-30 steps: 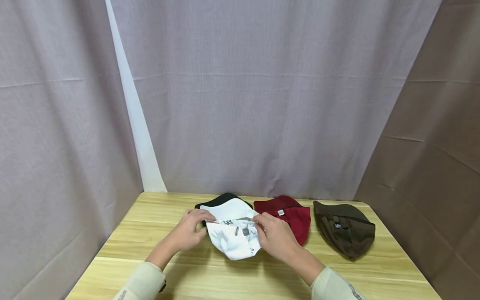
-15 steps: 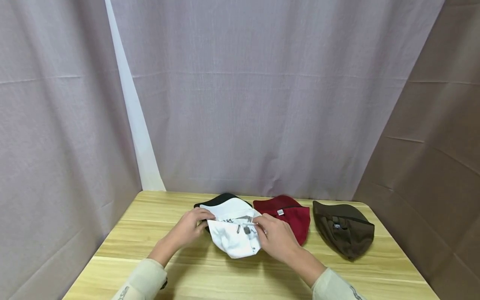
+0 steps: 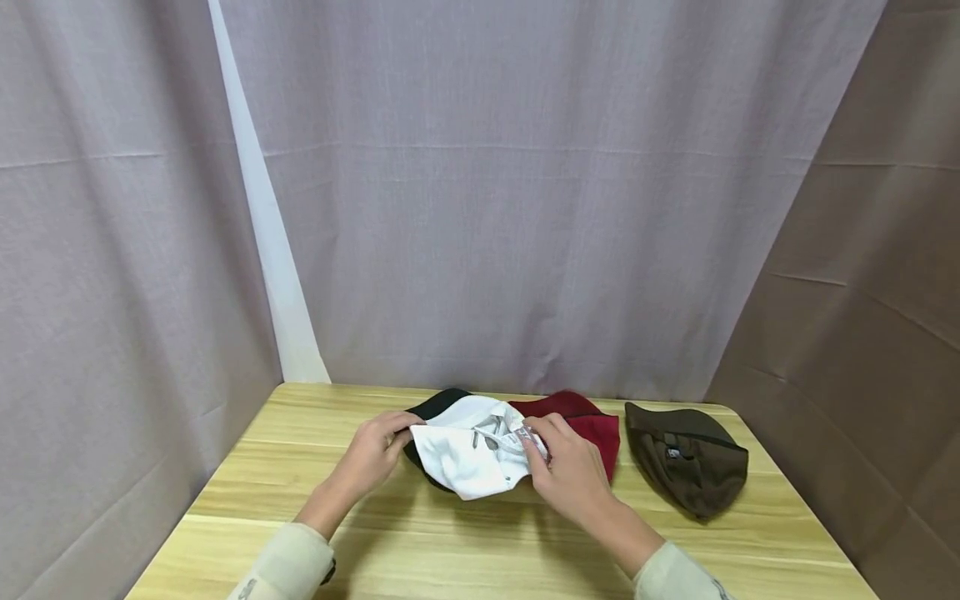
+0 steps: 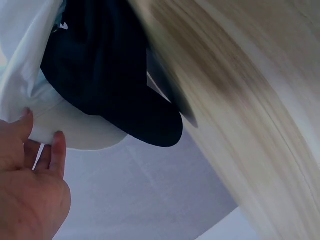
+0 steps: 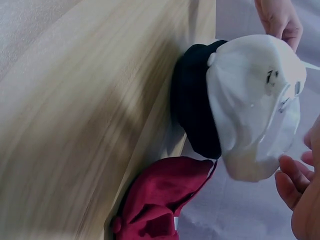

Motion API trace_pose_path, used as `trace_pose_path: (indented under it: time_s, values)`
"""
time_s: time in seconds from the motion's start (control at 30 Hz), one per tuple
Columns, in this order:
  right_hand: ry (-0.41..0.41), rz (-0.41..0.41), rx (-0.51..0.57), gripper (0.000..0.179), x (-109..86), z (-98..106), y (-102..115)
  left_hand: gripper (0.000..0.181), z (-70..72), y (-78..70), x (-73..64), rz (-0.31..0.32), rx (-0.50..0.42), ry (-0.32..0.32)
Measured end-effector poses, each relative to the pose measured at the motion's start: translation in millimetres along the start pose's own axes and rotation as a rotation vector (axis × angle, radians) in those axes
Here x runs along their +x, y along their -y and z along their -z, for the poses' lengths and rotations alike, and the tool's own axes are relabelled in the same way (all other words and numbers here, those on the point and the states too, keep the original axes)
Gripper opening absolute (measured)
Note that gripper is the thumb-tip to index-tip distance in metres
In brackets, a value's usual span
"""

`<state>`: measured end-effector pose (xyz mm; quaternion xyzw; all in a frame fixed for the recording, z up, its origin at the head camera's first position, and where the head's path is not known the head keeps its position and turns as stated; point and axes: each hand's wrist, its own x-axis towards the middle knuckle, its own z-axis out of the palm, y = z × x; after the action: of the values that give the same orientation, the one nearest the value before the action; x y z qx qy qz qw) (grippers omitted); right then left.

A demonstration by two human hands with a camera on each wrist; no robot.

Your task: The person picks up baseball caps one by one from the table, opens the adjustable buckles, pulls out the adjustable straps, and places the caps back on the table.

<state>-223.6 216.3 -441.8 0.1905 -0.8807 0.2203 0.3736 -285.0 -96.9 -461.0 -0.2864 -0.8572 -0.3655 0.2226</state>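
Observation:
A white baseball cap [image 3: 453, 462] is held between both hands above a black cap [image 3: 441, 403], whose peak and lower left side show from under it. My left hand [image 3: 372, 450] pinches the white cap's left edge between thumb and fingers; the left wrist view shows that hand [image 4: 37, 180] at the edge of the pale brim, beside the black cap [image 4: 105, 65]. At the opposite edge my right hand [image 3: 570, 471] grips the cap near its inner label. Seen from the right wrist, the white crown [image 5: 245, 95] overlaps the black cap [image 5: 192, 100].
A dark red cap [image 3: 602, 435] lies just behind and right of the white one, partly covered by my right hand. Farther right on the wooden table [image 3: 247, 483] is a dark brown cap [image 3: 701, 483]. Grey curtains [image 3: 525, 250] stand behind and at both sides.
The white cap's crown has been raised and folded up toward its brim, narrowing the opening. My right hand has shifted slightly right. More of the black cap shows beneath.

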Motion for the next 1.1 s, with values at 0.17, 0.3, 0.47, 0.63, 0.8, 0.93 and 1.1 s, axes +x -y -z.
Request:
trace_pose_path:
  time_s: [0.17,0.3,0.47,0.63,0.8,0.93,1.1]
  values:
    - [-0.048,-0.054,0.06,0.043,-0.3,3.0,-3.6,0.021,5.3,-1.3,-2.5,-0.04,0.003,-0.095]
    - [-0.07,-0.068,0.085,0.047,-2.3,2.9,-4.5,0.023,10.2,-1.8,-5.0,-0.054,-0.01,-0.169]
    - [-0.044,-0.084,0.069,0.042,-6.5,-0.1,-3.9,0.024,18.6,0.0,-9.2,-0.039,0.0,-0.238]
    - [-0.013,-0.076,0.038,0.036,-10.9,-2.8,-2.7,0.021,30.2,6.5,-14.7,-0.035,0.01,-0.313]
    - [0.013,-0.052,0.024,0.024,-14.3,-3.6,-2.2,0.017,47.0,15.4,-21.4,0.045,-0.018,-0.391]
    - [0.036,-0.049,0.028,0.018,-16.5,-2.7,-2.1,0.019,64.1,20.9,-26.5,0.172,-0.039,-0.447]
    - [0.038,-0.054,0.03,0.013,-18.6,-3.7,-2.3,0.03,83.7,29.6,-30.6,0.401,-0.057,-0.431]
